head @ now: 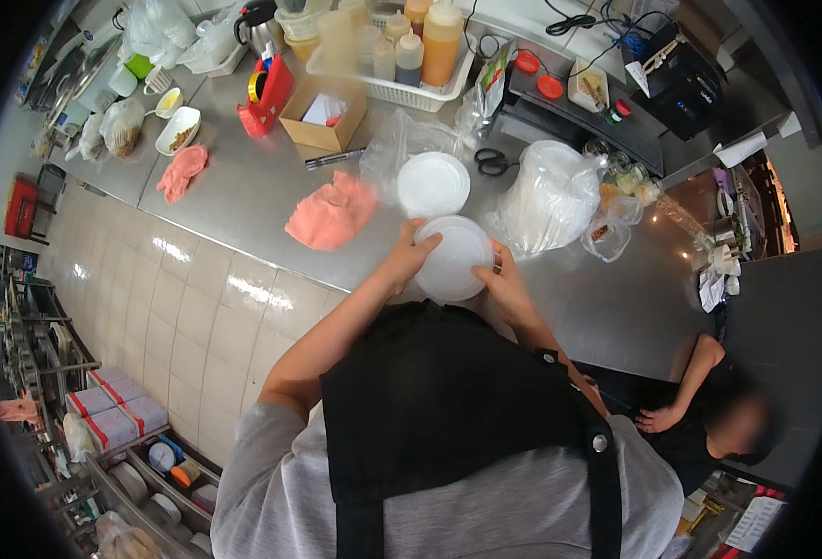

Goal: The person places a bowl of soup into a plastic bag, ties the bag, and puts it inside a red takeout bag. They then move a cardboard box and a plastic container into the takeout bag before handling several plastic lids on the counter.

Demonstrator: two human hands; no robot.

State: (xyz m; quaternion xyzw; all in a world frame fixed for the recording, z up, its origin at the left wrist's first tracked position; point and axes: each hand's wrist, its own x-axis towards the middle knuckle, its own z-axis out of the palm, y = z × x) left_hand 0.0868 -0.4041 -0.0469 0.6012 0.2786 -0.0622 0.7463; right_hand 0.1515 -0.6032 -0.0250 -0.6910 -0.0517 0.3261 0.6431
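Observation:
Between my two hands is a round, translucent white plastic lid or shallow container [455, 260], held close to my black apron. My left hand [414, 253] grips its left rim, thumb on top. My right hand [498, 274] grips the right rim, thumb also on top. Just beyond it, a round white plastic container or stack [433, 184] rests on the steel table, beside a loose clear plastic bag [400, 143]. Black-handled scissors [493, 162] lie to its right. Farther right stands a clear bag of white round containers [549, 192].
On the steel table [243, 202] are pink cloths [333, 212], a cardboard box [323, 115], a red tape dispenser [265, 98] and a white basket [411, 94] of squeeze bottles. Tiled floor lies at left. A person in black [690, 419] is close on the right.

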